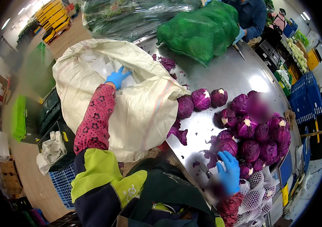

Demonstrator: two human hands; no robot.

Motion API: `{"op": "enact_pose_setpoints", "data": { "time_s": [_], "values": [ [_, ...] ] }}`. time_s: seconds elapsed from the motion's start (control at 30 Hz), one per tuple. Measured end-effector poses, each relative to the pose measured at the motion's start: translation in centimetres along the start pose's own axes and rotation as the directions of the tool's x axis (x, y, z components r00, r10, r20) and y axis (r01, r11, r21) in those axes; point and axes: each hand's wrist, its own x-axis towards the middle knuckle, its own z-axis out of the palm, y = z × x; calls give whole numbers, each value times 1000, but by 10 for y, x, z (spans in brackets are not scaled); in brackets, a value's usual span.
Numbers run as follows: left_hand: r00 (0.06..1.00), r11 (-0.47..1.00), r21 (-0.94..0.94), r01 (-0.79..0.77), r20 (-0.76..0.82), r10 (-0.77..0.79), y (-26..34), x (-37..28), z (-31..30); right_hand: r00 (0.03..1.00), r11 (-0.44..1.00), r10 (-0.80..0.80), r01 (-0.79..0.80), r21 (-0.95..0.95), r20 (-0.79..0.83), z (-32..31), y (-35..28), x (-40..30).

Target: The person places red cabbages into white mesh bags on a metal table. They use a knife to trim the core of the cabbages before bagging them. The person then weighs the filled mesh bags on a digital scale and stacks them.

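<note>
My left hand, in a blue glove, reaches into the mouth of a large white woven sack at the table's left side. Its fingers are spread over a pale plastic lining and hold nothing visible. My right hand, also gloved in blue, is over the near edge of the metal table, fingers apart; its lower palm borders a blurred dark patch, so whether it touches something there I cannot tell. Beside it lies a knife. Trimmed red cabbages are piled beyond it, with loose purple leaves nearer the sack.
Cabbages in white mesh nets lie at the right. Across the table, a co-worker's gloved hand is at a full green net sack, near another knife. Dark crates and a blue crate stand left of the sack.
</note>
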Motion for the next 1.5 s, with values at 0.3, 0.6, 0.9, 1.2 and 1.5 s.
{"op": "enact_pose_setpoints", "data": {
  "time_s": [0.3,0.6,0.9,1.2,1.5],
  "values": [
    [594,885,-453,-109,-743,-308,9,-13,-11,999,999,-37,36,35,27,30,-43,21],
    [702,416,-573,-706,-641,309,183,-138,-119,901,867,-125,303,395,-415,4,-98,51],
    [391,-278,-951,-139,-310,866,334,-225,-104,768,510,409,255,821,-493,-4,-43,-50],
    [525,-232,-958,170,-111,844,406,-280,-104,765,42,641,45,998,-62,18,-9,-99],
    [689,-365,-781,507,113,716,391,-287,-94,893,42,448,25,999,-42,22,-12,-96]
  ]
}}
